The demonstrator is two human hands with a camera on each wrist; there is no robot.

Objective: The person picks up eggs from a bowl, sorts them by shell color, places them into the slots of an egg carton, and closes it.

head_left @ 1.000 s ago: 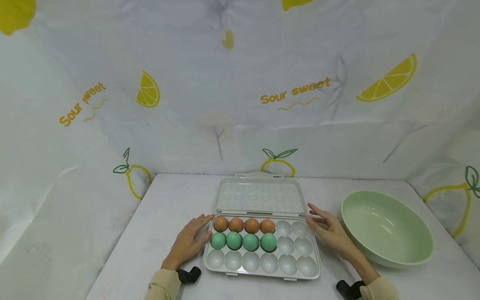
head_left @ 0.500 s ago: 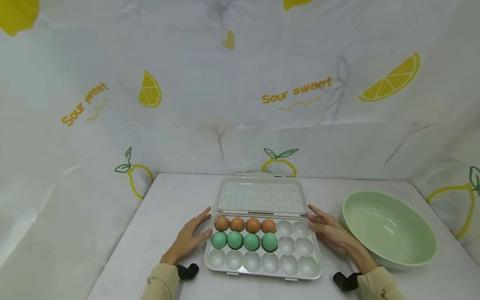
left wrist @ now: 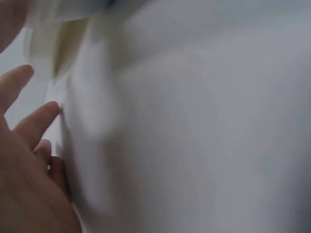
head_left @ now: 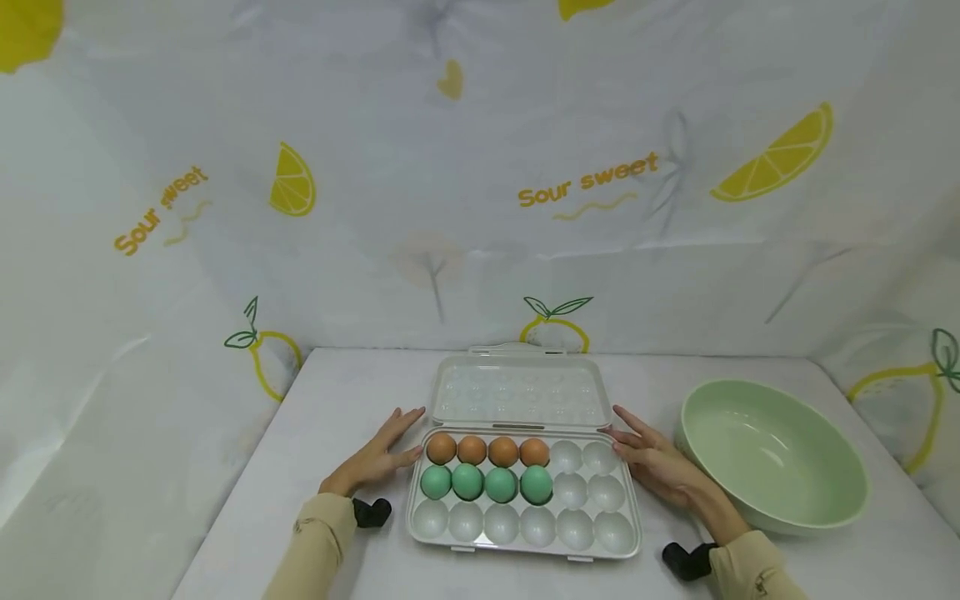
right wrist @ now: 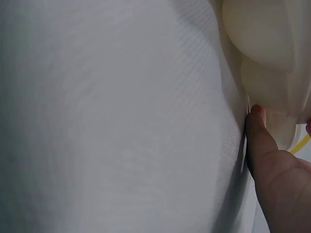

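A white plastic egg box (head_left: 521,546) lies in the middle of the table, its clear lid (head_left: 522,392) folded back flat behind it. Several brown eggs (head_left: 503,452) fill the left part of its back row. In front of them several green eggs (head_left: 501,484) stand in the middle row; the front row shows bare cups. My left hand (head_left: 375,458) is beside the box's left edge, fingers spread, thumb close to the rim. At the right edge my right hand (head_left: 663,471) has its fingers against the back corner. The right wrist view shows its fingers beneath the rim, next to the cups (right wrist: 267,87).
A large pale green bowl (head_left: 776,454) stands right of my right hand, close to the forearm. The table (head_left: 352,383) has a white cover and ends at a white curtain (head_left: 360,275) printed with lemons. Black wrist devices (head_left: 372,512) sit on both wrists.
My left hand has shifted slightly back along the box's left edge. My right fingers have moved slightly closer to the right back corner. Box, eggs and bowl stay in place.
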